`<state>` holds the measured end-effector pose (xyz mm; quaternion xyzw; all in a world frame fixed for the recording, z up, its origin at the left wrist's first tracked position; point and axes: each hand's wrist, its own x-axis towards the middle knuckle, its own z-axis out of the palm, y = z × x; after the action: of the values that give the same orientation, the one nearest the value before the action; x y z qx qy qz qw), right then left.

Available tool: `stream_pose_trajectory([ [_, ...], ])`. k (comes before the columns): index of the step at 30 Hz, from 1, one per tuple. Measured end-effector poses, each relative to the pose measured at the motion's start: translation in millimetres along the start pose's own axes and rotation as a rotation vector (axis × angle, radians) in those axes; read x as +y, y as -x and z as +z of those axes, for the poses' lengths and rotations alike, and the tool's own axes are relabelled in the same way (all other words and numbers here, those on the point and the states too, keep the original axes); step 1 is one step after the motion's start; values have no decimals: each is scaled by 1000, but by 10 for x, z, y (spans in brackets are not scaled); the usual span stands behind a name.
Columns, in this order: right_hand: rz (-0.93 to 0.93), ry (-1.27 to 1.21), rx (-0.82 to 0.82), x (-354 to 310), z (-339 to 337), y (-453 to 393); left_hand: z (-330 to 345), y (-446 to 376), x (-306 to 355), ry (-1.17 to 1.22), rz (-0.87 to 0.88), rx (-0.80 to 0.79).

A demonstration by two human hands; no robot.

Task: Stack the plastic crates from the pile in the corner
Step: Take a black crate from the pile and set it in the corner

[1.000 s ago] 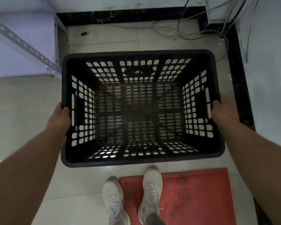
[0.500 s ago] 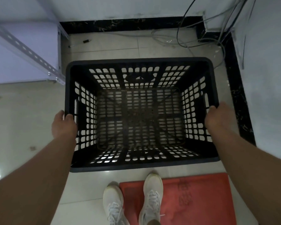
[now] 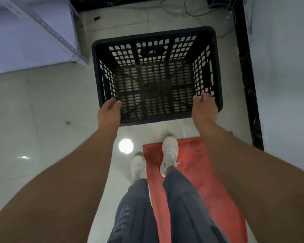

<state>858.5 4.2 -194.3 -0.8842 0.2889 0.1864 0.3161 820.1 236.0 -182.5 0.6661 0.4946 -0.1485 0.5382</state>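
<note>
A single black plastic crate [image 3: 154, 33] with perforated walls and bottom sits upright on the pale tiled floor, in the corner between the walls. It holds nothing. My left hand [image 3: 110, 112] hovers over its near left corner with the fingers loosely apart. Over the near right corner is my right hand [image 3: 204, 107], fingers slightly curled and holding nothing. Both hands are off the side handle slots. I cannot tell whether they touch the rim. No other crate is in view.
A perforated metal shelf frame [image 3: 47, 30] stands to the crate's left. Loose cables [image 3: 200, 11] lie on the floor behind it. Black skirting [image 3: 247, 85] runs along the right wall. My white shoes [image 3: 169, 153] stand on and beside a red mat [image 3: 209, 181] just in front of the crate.
The crate went down and away from me onto the floor. Both hands let go of the side handles and drew back to its near corners.
</note>
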Motion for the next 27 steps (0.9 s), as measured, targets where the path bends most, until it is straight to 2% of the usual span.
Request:
stream_pose_trajectory([
  [5, 73, -62, 23, 119, -206, 735, -257, 539, -64, -22, 39, -102],
  [14, 223, -185, 110, 532, -534, 1994, -771, 1394, -195, -247, 187, -246],
  [23, 396, -310, 289, 1358, -879, 3232, -691, 2348, -589, -449, 271, -477],
  [27, 507, -418, 376, 1871, -996, 3837, -653, 2832, -895, -583, 394, -587],
])
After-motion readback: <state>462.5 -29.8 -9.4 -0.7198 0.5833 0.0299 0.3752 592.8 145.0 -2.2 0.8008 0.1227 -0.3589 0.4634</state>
